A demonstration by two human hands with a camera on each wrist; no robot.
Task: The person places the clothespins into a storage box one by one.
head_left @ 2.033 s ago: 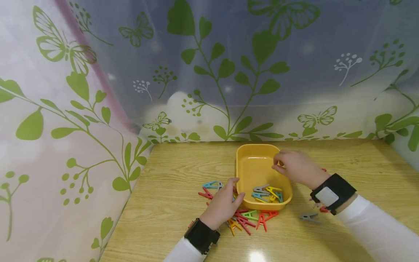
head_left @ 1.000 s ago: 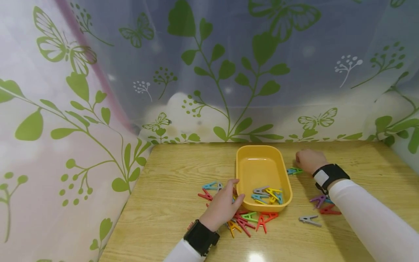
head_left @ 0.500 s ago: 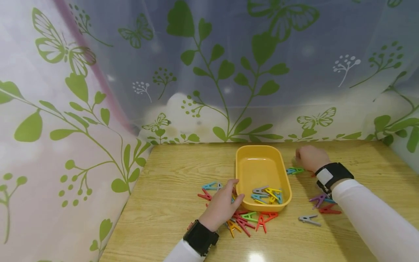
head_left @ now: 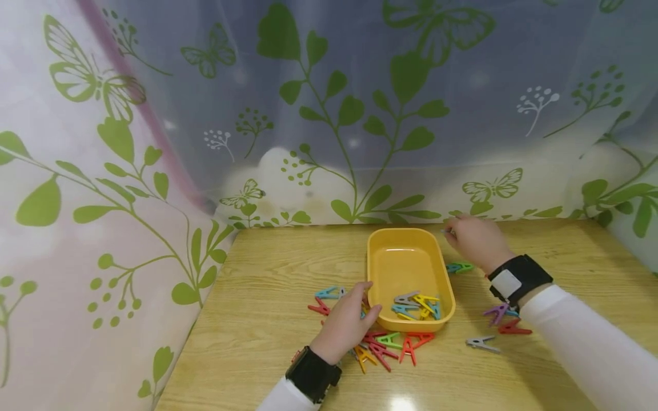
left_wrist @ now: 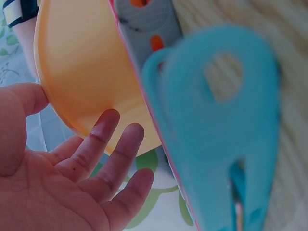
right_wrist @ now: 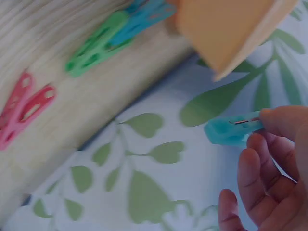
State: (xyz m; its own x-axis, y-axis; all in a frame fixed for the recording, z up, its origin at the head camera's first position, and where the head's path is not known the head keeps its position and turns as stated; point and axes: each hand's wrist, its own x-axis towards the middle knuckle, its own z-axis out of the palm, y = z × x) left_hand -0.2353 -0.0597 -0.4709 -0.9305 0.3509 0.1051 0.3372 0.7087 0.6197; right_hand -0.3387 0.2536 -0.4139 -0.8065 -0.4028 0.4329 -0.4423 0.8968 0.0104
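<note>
At the far left hangs a pale cloth [head_left: 82, 188] printed with green leaves and butterflies, which also runs along the back of the wood-grain desk [head_left: 288, 257]. On the desk, a light-blue peg [head_left: 326, 293] and a red peg [head_left: 319, 307] lie left of the left hand [head_left: 343, 326]. This hand is spread wide, its fingers loose and apart, and its thumb touches the rim of the yellow tray [head_left: 403, 265]. Against the near side of the tray sit an orange peg [head_left: 364, 357], a crimson peg [head_left: 382, 355], a lime peg [head_left: 389, 341] and a scarlet peg [head_left: 408, 350]. Grey, blue and yellow pegs [head_left: 425, 301] lie heaped in the near end of the tray. Just beyond its right wall, a green peg [head_left: 464, 266] and a bright-blue peg overlap. Above the desk's back edge, right of the tray, the right hand [head_left: 477, 240] pinches a turquoise peg [right_wrist: 224, 132] between thumb and fingertips, clear of the tray. Nearer the front lies a lone grey peg [head_left: 482, 343], and farther right are a purple peg [head_left: 496, 313] and a dark-red peg [head_left: 514, 327]. A black band [head_left: 521, 279] circles the right wrist, above a white sleeve [head_left: 581, 342].
</note>
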